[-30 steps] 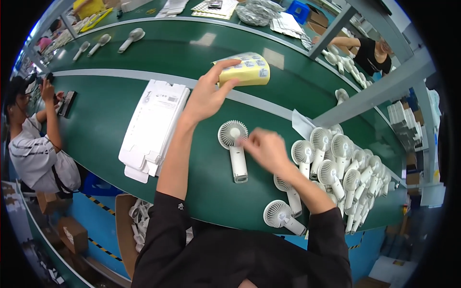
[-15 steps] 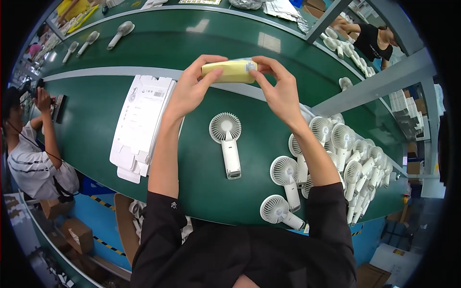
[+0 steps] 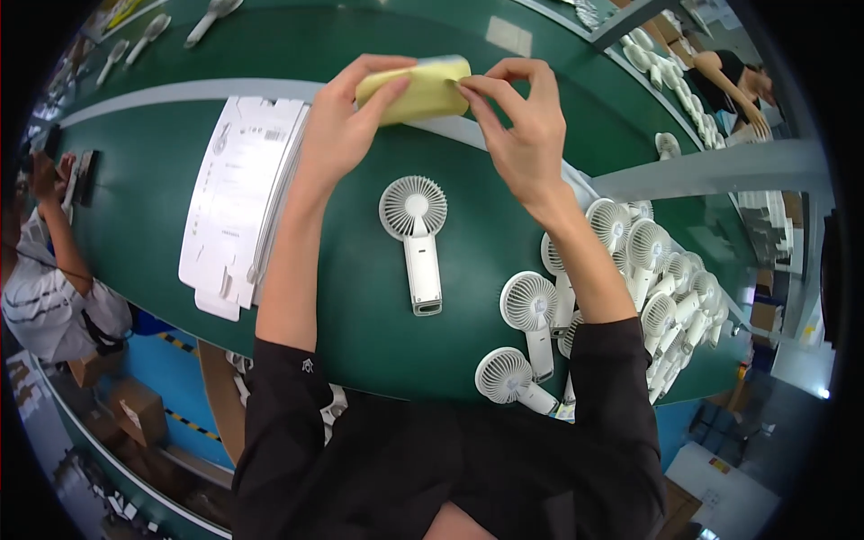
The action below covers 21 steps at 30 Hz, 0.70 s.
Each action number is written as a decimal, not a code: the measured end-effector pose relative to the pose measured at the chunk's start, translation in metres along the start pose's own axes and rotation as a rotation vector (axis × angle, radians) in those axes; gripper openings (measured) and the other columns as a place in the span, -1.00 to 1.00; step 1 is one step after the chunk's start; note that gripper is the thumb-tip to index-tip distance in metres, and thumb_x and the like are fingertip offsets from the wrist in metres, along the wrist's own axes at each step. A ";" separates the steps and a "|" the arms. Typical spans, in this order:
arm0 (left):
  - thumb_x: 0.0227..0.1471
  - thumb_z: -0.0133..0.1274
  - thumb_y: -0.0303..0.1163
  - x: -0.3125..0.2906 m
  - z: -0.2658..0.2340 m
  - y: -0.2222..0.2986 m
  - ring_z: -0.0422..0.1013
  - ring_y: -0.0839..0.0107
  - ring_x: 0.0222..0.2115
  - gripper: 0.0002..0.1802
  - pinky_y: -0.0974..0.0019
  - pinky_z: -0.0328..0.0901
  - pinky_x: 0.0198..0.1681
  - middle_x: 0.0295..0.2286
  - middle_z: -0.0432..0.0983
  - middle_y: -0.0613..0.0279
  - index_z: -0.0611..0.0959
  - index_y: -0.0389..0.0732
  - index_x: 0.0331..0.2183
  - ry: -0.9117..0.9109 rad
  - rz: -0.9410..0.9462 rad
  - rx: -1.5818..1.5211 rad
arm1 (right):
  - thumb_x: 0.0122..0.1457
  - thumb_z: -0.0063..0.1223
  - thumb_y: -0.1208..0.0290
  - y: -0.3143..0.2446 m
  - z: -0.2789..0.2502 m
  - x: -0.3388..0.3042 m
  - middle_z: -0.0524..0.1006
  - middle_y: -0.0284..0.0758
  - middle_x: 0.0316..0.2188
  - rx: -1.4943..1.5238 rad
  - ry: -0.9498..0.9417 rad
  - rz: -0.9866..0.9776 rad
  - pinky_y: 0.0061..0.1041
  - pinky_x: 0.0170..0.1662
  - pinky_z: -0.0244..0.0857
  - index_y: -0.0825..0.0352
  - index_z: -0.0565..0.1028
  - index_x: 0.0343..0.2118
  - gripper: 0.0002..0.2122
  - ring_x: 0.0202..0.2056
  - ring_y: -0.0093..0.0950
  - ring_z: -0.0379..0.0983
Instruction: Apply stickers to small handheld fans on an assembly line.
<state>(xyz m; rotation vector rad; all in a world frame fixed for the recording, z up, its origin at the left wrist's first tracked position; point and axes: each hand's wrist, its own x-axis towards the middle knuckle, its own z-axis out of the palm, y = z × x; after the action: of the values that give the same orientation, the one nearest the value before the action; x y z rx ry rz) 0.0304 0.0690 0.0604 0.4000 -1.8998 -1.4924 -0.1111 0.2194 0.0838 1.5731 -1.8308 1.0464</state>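
Above the middle of the bench, my left hand (image 3: 346, 112) is closed round the left end of a pale yellow pad (image 3: 427, 94), which looks like paper and is tilted. The thumb lies across its face, with the fingers behind. At the right edge of the pad, my right hand (image 3: 522, 117) is closed in a pinch of thumb and forefinger; whether a thin piece is between the tips is too small to tell. A white handheld fan (image 3: 421, 243) lies alone between my forearms. Left of my left forearm is a stack of flattened white boxes (image 3: 236, 180).
Many white fans (image 3: 648, 247) are heaped at the right beside my right arm, two more (image 3: 529, 306) nearer me. A grey rail (image 3: 171, 94) borders a green belt with fans. A metal post (image 3: 720, 171) rises at the right. Another person (image 3: 58, 279) sits at the left.
My right hand has shifted from holding the pad's end to pinching at its edge. The pad is tilted more and shows more of its yellow face. The whole view has shifted slightly.
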 end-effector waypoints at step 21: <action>0.24 0.04 -0.13 -0.065 0.014 -0.077 0.41 0.07 -0.06 -0.39 0.17 0.32 -0.01 -0.05 0.48 -0.04 0.28 -0.10 0.22 -0.339 -0.027 0.179 | 0.12 0.22 0.56 -0.030 0.008 -0.070 0.47 -0.36 -0.36 0.594 -0.767 0.579 -0.58 -0.30 0.28 0.42 0.54 -0.33 -0.90 -0.43 -0.59 0.35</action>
<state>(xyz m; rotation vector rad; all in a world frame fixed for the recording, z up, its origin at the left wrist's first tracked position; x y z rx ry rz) 0.0554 0.0961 -0.0340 0.2651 -2.3134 -1.4853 -0.0669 0.2533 0.0310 2.0249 -2.7945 1.4690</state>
